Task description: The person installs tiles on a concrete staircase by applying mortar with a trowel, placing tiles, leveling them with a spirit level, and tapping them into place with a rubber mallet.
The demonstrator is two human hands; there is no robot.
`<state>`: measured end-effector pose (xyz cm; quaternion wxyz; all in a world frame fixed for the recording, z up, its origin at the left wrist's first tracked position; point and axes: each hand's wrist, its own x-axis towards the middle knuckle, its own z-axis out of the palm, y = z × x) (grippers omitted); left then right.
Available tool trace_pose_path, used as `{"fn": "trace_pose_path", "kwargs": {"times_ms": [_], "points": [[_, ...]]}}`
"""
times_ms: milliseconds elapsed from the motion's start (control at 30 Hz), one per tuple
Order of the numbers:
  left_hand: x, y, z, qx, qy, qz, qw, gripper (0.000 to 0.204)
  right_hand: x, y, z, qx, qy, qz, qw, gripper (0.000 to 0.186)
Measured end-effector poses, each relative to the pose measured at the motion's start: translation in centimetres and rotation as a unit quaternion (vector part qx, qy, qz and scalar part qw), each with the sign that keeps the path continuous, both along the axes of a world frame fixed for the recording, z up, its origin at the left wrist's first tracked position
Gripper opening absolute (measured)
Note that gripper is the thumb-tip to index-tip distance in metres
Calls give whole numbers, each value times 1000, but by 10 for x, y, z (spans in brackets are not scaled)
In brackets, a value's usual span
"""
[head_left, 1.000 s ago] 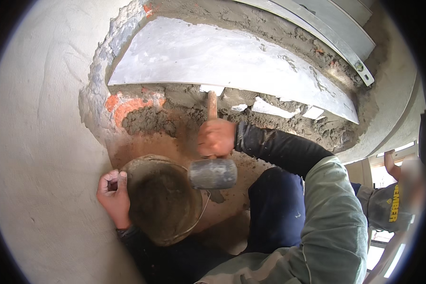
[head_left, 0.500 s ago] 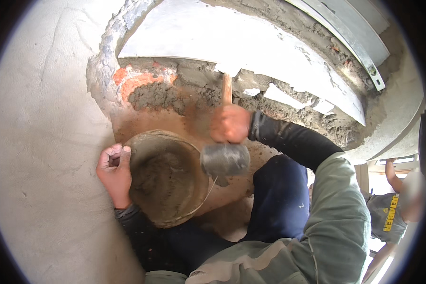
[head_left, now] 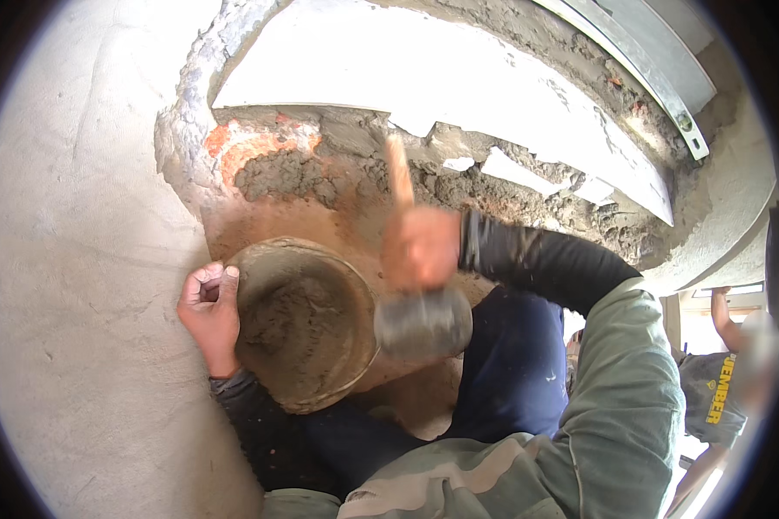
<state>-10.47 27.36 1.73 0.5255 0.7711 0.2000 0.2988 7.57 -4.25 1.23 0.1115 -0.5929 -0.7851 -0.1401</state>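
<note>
The right hand (head_left: 420,246) grips a blurred mallet (head_left: 422,322), its wooden handle pointing up toward the white slab (head_left: 459,95) bedded in mortar. The left hand (head_left: 209,311) closes on the near-left rim of the mortar bowl (head_left: 299,324), just beside the mallet head.

Grey plaster wall (head_left: 69,285) fills the left. Right of it, a broken-out recess: exposed orange brick (head_left: 255,143), damp mortar (head_left: 286,173), white slab (head_left: 424,78) above. Metal rail (head_left: 640,56) beyond slab. Daylight.
</note>
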Motion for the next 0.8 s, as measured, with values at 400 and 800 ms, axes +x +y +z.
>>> {"fn": "trace_pose_path", "kwargs": {"times_ms": [400,800], "points": [[-2,2,3,-14,-5,-1,1000,18,43,20,16,102,77,-18,992,17],[-14,-26,34,-3,6,-48,999,31,-114,-215,10,151,188,-600,763,21]]}}
